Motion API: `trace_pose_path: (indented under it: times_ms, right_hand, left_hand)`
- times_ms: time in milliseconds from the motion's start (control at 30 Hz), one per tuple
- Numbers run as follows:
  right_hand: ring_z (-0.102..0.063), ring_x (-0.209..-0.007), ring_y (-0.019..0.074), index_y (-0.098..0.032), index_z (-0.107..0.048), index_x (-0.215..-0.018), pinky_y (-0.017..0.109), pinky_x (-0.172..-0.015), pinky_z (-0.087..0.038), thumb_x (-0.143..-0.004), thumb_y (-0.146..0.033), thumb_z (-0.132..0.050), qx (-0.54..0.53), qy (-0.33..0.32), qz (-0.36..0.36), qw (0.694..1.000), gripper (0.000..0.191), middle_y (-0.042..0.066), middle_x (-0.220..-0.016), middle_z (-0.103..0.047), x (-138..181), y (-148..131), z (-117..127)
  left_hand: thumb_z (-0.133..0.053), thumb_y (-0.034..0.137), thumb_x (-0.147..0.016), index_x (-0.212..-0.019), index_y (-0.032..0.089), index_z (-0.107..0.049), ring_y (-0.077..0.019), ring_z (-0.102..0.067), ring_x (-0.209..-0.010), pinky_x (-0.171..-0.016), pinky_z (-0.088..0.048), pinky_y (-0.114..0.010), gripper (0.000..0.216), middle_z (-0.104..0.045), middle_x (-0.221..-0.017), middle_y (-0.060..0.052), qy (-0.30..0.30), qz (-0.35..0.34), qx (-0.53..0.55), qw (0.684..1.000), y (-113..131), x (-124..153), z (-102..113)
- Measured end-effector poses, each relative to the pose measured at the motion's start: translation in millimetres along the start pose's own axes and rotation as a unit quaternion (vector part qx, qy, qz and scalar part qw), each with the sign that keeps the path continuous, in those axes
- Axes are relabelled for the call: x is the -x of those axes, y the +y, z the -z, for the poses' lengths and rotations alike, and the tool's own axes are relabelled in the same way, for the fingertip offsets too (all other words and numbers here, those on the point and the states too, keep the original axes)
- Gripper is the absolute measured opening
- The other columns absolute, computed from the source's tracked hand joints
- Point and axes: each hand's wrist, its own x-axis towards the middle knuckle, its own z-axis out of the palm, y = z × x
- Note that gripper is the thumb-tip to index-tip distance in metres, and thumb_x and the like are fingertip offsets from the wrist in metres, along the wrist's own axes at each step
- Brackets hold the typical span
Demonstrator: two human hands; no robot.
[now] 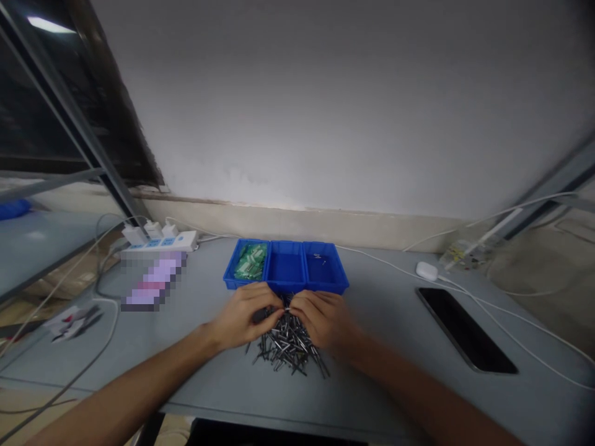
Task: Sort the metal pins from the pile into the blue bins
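The heaped pins (288,344) are made of dark metal with a dull sheen. The tray (286,286) is moulded in smooth blue plastic. The bench (381,378) is finished matt grey, the phone (465,337) is faced in glossy black, and the power strip (160,243) is cased in white plastic.

- A loose pile of thin, dark metal pins (289,345) lay on the grey table (381,322), criss-crossed at every angle, just in front of a blue three-compartment tray (286,269).
- Its far edge sat under the curled fingertips of the left hand (244,316) and right hand (325,319).
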Motion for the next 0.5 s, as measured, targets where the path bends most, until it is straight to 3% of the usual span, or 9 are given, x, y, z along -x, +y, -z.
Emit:
trace_pose_path:
  times_ms: [167, 333, 500]
  right_hand:
    - [-0.066, -0.077, 0.0145, -0.018, -0.061, -0.098, 0.029, -0.072, -0.045, -0.110, -0.025, -0.048, 0.005, -0.015, 0.006, 1.000, 0.019, 0.001, -0.085, -0.071, -0.5, 0.3, 1.9]
    - [-0.065, -0.076, 0.0134, -0.019, -0.061, -0.093, 0.028, -0.071, -0.044, -0.109, -0.017, -0.046, 0.017, -0.018, -0.004, 1.000, 0.023, 0.000, -0.082, -0.069, -0.3, 1.1, 1.8]
    - [-0.065, -0.077, 0.0144, -0.019, -0.062, -0.095, 0.029, -0.072, -0.045, -0.110, -0.026, -0.048, 0.007, -0.026, -0.004, 1.000, 0.022, 0.001, -0.084, -0.070, -0.1, 3.1, 3.4]
  left_hand:
    - [-0.058, 0.020, -0.100, -0.094, 0.017, -0.066, -0.0161, -0.063, -0.079, -0.075, -0.049, -0.030, 0.011, -0.072, -0.084, -0.004, -0.005, 0.004, 0.001, 1.000, -1.0, 0.2, -0.6]
    - [-0.058, 0.020, -0.100, -0.095, 0.017, -0.067, -0.0156, -0.063, -0.080, -0.074, -0.049, -0.030, 0.011, -0.072, -0.084, -0.004, -0.008, 0.004, -0.003, 1.000, -1.4, -0.2, -1.1]
    - [-0.056, 0.021, -0.101, -0.095, 0.017, -0.068, -0.0168, -0.065, -0.081, -0.075, -0.050, -0.031, 0.014, -0.072, -0.084, -0.005, -0.006, 0.005, -0.011, 1.000, -2.2, 0.3, 0.7]
